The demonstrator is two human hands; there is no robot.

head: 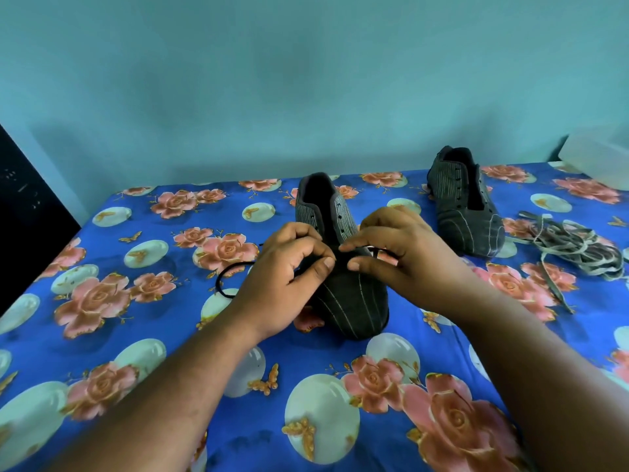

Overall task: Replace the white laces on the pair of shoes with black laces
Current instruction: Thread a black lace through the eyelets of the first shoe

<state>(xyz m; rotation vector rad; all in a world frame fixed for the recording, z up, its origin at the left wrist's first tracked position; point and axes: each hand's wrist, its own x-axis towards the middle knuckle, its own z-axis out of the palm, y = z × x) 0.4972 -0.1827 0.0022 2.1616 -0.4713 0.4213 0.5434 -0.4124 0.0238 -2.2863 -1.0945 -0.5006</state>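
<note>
Left hand and right hand each pinch the black lace over the near striped shoe, mid-bed; second shoe and white laces toward bed's right edge.
</note>
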